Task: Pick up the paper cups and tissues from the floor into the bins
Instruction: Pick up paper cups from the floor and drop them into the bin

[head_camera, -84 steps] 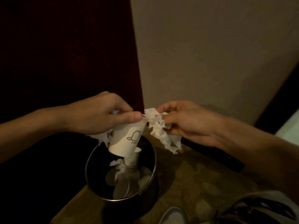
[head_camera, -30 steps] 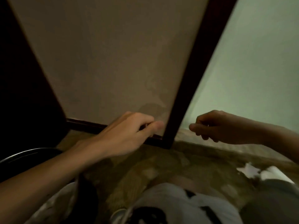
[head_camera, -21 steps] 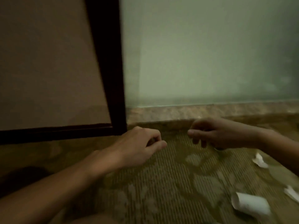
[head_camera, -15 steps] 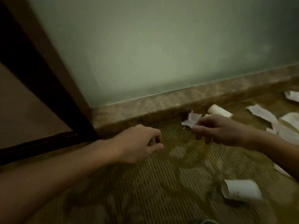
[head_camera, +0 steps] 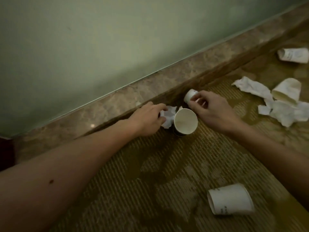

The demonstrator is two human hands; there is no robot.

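by the skirting [head_camera: 117, 106], the left grip [head_camera: 148, 120] pinches a tissue [head_camera: 169, 114]; the right grip [head_camera: 215, 113] curls round a cup [head_camera: 189, 97]. an upright cup [head_camera: 185, 122] stands between them on the floor [head_camera: 150, 181].

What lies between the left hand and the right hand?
In the head view, an open paper cup, with the crumpled tissue that the left hand pinches beside it. The right hand grips a second cup.

A pale green wall [head_camera: 83, 47] fills the upper part of the view in dim, yellowish light. Along its foot runs a mottled brown, stone-like skirting [head_camera: 150, 91] with a faint gleam. Below it lies an olive ribbed carpet [head_camera: 150, 181] with lighter blotches. A dark reddish edge [head_camera: 5, 153] shows far left.
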